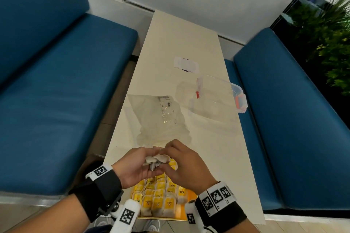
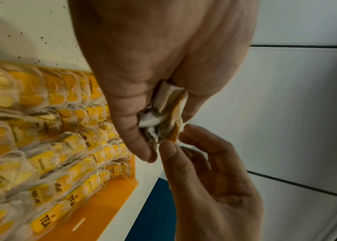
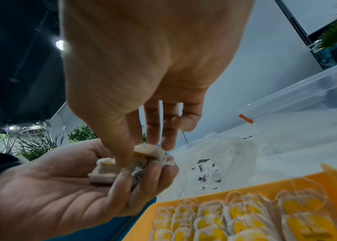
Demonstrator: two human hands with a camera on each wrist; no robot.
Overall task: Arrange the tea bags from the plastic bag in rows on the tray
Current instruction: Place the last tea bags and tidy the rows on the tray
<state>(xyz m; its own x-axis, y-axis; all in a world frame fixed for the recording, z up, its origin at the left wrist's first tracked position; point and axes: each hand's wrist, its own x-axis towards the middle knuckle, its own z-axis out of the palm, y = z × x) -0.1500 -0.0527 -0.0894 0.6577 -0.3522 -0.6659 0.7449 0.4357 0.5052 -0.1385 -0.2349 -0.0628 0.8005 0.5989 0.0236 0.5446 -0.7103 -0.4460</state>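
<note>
Blue cushioned benches (image 1: 56,100) flank a narrow cream desk (image 1: 189,39), bare at its far end. Above the orange plastic tray (image 2: 110,210) of rowed yellow-tagged tea bags (image 2: 46,161), at the near edge, the left hand (image 1: 136,166) cups a small bundle of paper tea bags (image 3: 110,169); the right hand (image 1: 187,164) pinches one. Just beyond lies the crumpled clear plastic bag (image 1: 161,119).

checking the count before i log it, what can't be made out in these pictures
- Number of tea bags held: head view, both hands cover the clump; the left hand cups it and the right hand pinches it.
- Full rows on the tray: head view, hands and wrist cameras block it; wrist views cut it off.
- Whether any remain in the plastic bag: cloudy, crumpled film.
- Small tag print: blurred.
</note>
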